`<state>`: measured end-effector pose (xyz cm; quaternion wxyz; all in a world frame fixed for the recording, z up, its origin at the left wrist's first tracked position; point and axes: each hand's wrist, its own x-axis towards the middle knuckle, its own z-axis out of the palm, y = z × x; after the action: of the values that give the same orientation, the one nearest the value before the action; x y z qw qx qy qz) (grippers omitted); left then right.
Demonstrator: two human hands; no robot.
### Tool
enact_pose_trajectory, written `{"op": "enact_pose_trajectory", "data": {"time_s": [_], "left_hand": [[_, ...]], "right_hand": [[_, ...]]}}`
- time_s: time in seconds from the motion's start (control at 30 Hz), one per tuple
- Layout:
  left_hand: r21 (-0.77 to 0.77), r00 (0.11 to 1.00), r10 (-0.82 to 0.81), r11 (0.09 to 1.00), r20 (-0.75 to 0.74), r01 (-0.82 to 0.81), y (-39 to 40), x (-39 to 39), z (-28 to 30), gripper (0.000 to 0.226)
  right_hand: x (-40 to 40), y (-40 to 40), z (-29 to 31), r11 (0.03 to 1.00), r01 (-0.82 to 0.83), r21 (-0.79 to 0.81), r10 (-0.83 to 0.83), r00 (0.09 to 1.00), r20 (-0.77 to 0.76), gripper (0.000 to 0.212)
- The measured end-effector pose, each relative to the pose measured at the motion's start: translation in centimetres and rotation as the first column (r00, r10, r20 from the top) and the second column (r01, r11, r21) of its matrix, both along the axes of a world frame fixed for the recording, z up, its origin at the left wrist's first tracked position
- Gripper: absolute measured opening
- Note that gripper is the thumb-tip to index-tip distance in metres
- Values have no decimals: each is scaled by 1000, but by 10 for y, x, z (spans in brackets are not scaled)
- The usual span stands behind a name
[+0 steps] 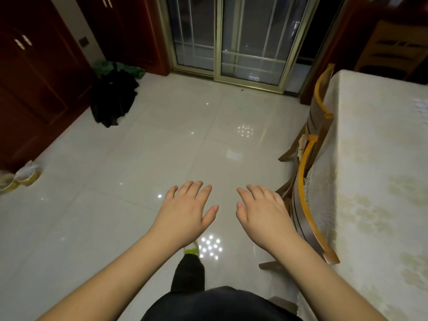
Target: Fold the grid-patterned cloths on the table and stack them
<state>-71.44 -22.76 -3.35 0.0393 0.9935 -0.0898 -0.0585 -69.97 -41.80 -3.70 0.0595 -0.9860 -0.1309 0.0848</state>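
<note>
1. Holding both hands out in front of us, palms down over the glossy floor [139, 140], we touch nothing.
2. Our left hand [185, 209] has its fingers spread and relaxed; it carries nothing.
3. Our right hand [261, 214] matches it, fingers straight and loosely apart, also holding nothing.
4. Off to our right runs the surface [375, 170], draped in a pale covering, with two chairs [308, 200] pushed in along its near side.
5. A small patch of grid cloth [420, 106] shows at the far right edge of the surface, cut off by the frame; we cannot tell how many cloths lie there or how they are laid out.
6. That cloth lies well apart from both hands, ahead and to the right, so our right hand is the nearer one. We judge that we must turn right and reach past the chairs before any folding starts.
</note>
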Motion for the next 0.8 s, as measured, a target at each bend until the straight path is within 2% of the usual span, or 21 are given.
{"op": "enact_pose_trajectory", "data": {"time_s": [0.07, 0.17, 0.23, 0.3, 0.4, 0.57, 0.8], "left_hand": [[-42, 1000, -19, 999, -7, 19, 8, 33, 4, 65], [-76, 992, -123, 990, -2, 122, 24, 87, 10, 76], [-78, 987, -155, 984, 35, 157, 36, 118, 14, 75], [-80, 981, -184, 979, 54, 188, 45, 150, 18, 68], [-86, 976, -213, 973, 48, 216, 52, 191, 21, 68], [-145, 967, -251, 956, 37, 254, 44, 263, 26, 75], [-129, 937, -347, 928, 33, 349, -13, 377, 14, 75]], "right_hand": [[31, 10, 2, 999, -25, -26, 23, 999, -48, 58], [83, 25, 9, 999, -8, -42, 8, 1000, -19, 61], [112, 34, 16, 999, 20, -45, -20, 1000, 12, 62], [139, 41, 22, 997, 68, -23, -68, 998, 5, 52], [169, 46, 25, 994, 105, -9, -105, 994, -18, 51], [220, 38, 24, 989, 151, 11, -151, 989, 2, 78], [317, -13, 10, 955, 295, 18, -295, 953, 65, 53]]}}
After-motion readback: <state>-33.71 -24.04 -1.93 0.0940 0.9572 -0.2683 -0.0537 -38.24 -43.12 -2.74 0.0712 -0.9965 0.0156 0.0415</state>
